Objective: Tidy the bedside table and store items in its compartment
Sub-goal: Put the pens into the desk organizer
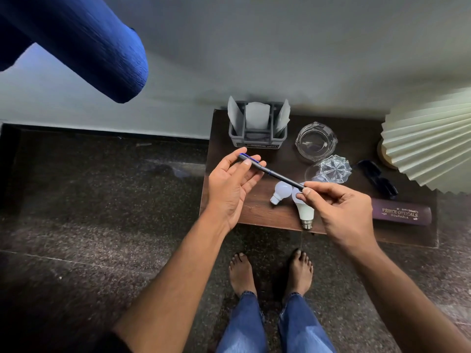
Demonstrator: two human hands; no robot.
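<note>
A dark pen point(277, 175) with a blue clip is held level above the left part of the dark wooden bedside table point(257, 211). My right hand point(341, 212) pinches its tip end between thumb and fingers. My left hand point(233, 186) is palm up, and its thumb presses the cap end against its fingers. Two white light bulbs point(283, 191) point(305, 212) lie on the table just under the pen. No compartment is visible from above.
A grey organiser with tissues point(257, 140) stands at the back. A glass ashtray point(316, 142), a cut-glass piece point(334, 169), black sunglasses point(377, 180) and a maroon spectacle case point(401, 213) lie to the right. A pleated lampshade point(430, 141) overhangs the right end. A blue bolster point(76, 42) is upper left.
</note>
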